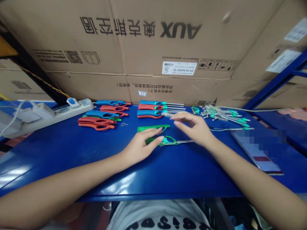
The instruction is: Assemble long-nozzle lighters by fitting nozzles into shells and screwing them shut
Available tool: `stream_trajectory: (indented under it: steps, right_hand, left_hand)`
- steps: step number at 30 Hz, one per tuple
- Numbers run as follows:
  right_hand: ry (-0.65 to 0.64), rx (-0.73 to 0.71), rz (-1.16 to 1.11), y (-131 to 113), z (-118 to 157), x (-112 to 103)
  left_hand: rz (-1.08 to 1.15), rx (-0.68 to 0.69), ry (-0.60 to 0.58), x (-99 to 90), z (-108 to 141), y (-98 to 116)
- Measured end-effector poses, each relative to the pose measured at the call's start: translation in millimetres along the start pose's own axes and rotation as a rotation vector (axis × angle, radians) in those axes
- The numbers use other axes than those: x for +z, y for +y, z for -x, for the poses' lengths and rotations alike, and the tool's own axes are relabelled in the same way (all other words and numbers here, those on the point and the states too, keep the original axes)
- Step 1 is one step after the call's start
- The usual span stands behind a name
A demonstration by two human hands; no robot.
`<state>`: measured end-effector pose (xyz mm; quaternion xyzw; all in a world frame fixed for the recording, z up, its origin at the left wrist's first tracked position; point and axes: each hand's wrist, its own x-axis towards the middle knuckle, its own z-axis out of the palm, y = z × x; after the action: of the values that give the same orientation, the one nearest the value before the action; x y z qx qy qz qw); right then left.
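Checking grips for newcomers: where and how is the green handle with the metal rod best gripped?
Pinch the green handle near its loop, likely from the near side: the left hand partly covers its left end, and the rod points right.

The person wears a T-shirt [153,207] of white or very light grey colour, and the cloth makes some soft folds. Across it goes a row of black lettering [165,223], thick and rounded, in a slightly curved line; the picture's lower edge cuts it, so the full word I cannot read. The left forearm [83,180] and the right forearm [247,169] are bare, slim, narrowing to the wrists. Both hands are also bare, with slender fingers [151,132]
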<state>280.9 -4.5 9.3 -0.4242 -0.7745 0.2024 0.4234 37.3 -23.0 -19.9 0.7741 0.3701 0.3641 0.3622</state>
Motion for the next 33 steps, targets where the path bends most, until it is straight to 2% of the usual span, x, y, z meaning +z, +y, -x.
stream_trajectory:
  steps: [2,4,6,9,15,19,21,25,27,30,33]
  right_hand:
    - [-0.139,-0.046,-0.109,-18,10,18]
    - [-0.250,-0.113,-0.104,-29,18,28]
    - [-0.355,-0.189,-0.053,-32,22,31]
    - [-0.453,-0.241,0.076,-31,23,29]
    - [-0.507,-0.189,0.378,-20,21,21]
    - [-0.583,-0.205,0.512,-15,23,22]
    - [-0.558,-0.172,0.441,-14,24,24]
    - [-0.423,-0.037,0.136,-13,23,29]
    - [-0.382,0.105,-0.013,-10,22,31]
    - [-0.391,0.369,-0.241,-5,20,33]
    - [-0.404,0.454,-0.402,0,18,34]
  left_hand:
    - [0.224,-0.142,0.064,1.0,-1,3]
    - [0.419,-0.269,0.108,0.9,-1,8]
    - [0.511,-0.334,0.131,0.4,-1,12]
    - [0.524,-0.350,0.156,-0.4,-1,12]
    - [0.464,-0.338,0.171,-3.7,-5,0]
    - [0.450,-0.327,0.113,-4.1,-6,1]
    - [0.456,-0.319,0.063,-3.1,-5,2]
    - [0.385,-0.278,0.010,-1.3,-4,1]
    - [0.310,-0.267,-0.014,-1.5,-4,-1]
    - [0.210,-0.254,-0.030,-2.7,-4,-5]
    - [0.153,-0.234,-0.033,-3.3,-4,-8]
